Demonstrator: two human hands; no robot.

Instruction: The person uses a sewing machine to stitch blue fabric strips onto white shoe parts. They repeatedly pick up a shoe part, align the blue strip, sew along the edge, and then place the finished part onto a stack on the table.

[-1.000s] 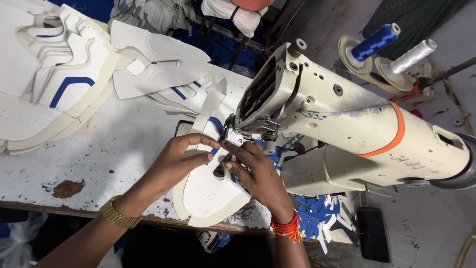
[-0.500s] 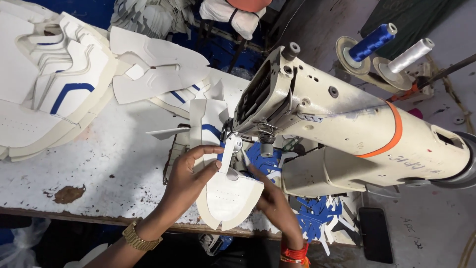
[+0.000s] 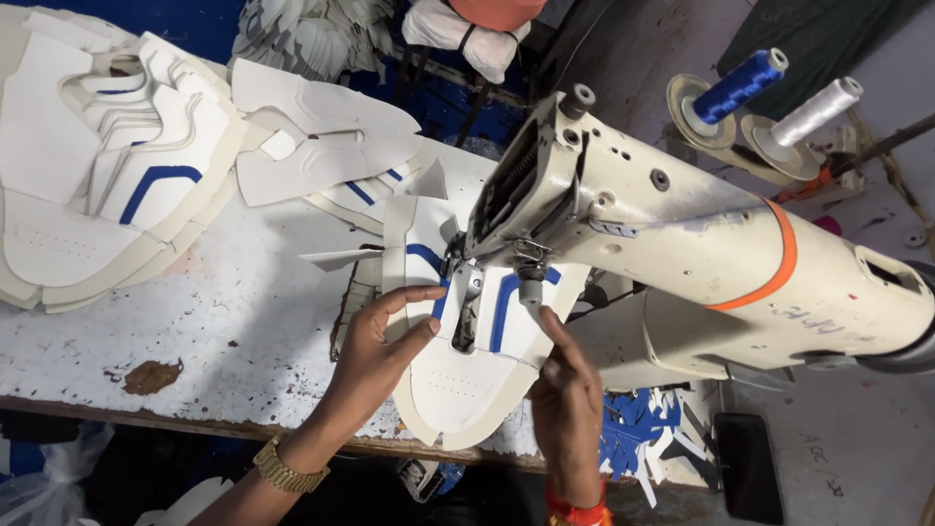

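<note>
Now that the shoe upper (image 3: 458, 375) lies flatter under the sewing machine (image 3: 682, 244), left hand (image 3: 375, 356) and right hand (image 3: 565, 399) press it, fingers open, gripping nothing.

The sewing machine (image 3: 682, 244) overhangs the right half of the table (image 3: 224, 321), its head closing off the space above the shoe upper (image 3: 467, 360). Both hands, left hand (image 3: 375, 356) and right hand (image 3: 565, 409), approach from the near edge, where the way is open. A stack of cut pieces (image 3: 107, 185) fills the far left, with loose pieces (image 3: 321, 141) beside it. Between this stack and the shoe upper lies bare table surface. Thread spools (image 3: 769, 97) stand behind the sewing machine.
</note>
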